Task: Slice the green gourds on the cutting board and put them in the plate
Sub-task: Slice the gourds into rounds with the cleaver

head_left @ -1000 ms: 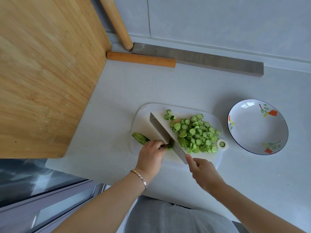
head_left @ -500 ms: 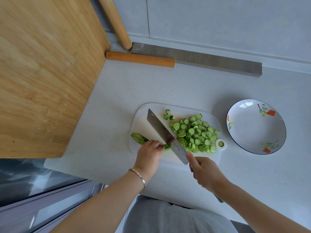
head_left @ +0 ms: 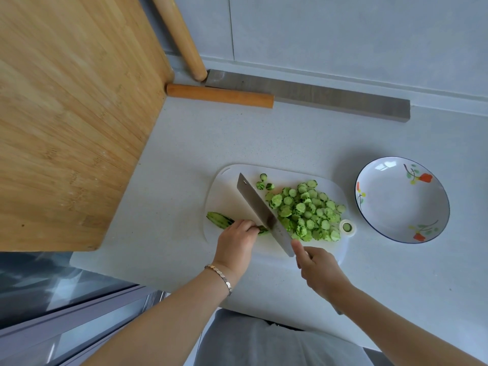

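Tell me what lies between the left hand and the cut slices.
Head view: the cleaver, gripped by the right hand, stands between the left hand, which holds the gourd, and the slices.

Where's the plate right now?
Head view: the plate sits empty on the counter at the right, just past the right edge of the cutting board and its pile of gourd slices.

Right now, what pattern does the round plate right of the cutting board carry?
White round plate with a thin blue rim and red-and-green floral sprigs; head view.
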Demonstrator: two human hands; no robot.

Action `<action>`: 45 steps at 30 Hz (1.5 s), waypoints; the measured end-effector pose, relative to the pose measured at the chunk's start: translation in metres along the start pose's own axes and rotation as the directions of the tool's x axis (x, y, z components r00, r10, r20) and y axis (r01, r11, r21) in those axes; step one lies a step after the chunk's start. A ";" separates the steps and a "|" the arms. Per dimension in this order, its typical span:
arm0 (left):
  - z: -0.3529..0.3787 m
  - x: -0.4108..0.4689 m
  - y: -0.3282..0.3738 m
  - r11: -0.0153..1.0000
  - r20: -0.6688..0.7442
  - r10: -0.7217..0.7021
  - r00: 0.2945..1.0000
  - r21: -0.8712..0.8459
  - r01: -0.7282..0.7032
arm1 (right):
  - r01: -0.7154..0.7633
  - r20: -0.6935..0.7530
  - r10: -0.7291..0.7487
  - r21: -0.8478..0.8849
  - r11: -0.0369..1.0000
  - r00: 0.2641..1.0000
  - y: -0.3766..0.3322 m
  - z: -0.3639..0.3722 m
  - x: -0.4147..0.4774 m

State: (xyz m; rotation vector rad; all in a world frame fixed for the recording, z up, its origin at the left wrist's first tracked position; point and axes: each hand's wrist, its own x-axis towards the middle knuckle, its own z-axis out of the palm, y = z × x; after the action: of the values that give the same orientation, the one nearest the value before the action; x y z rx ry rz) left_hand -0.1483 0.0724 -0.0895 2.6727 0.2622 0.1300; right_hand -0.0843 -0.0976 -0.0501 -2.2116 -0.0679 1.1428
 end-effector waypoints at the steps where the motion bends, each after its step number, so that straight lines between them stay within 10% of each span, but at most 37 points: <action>1: 0.001 0.001 0.000 1.000 0.008 -0.005 1.000 -0.006 0.005 | -0.005 -0.005 0.005 0.011 1.000 1.000 0.000 -0.003 0.001; 32: -0.001 0.000 -0.005 0.997 0.010 0.039 0.999 0.070 -0.039 | 0.066 -0.017 -0.070 -0.170 0.983 0.997 -0.017 0.000 -0.005; 45: -0.007 -0.002 -0.003 0.993 -0.032 0.079 0.996 0.092 -0.076 | 0.007 0.028 -0.008 0.050 0.999 1.000 -0.006 -0.010 -0.009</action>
State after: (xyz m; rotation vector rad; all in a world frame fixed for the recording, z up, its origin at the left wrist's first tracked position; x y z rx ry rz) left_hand -0.1514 0.0779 -0.0848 2.7738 0.1790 0.1939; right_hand -0.0808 -0.1010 -0.0362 -2.1501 -0.0592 1.1592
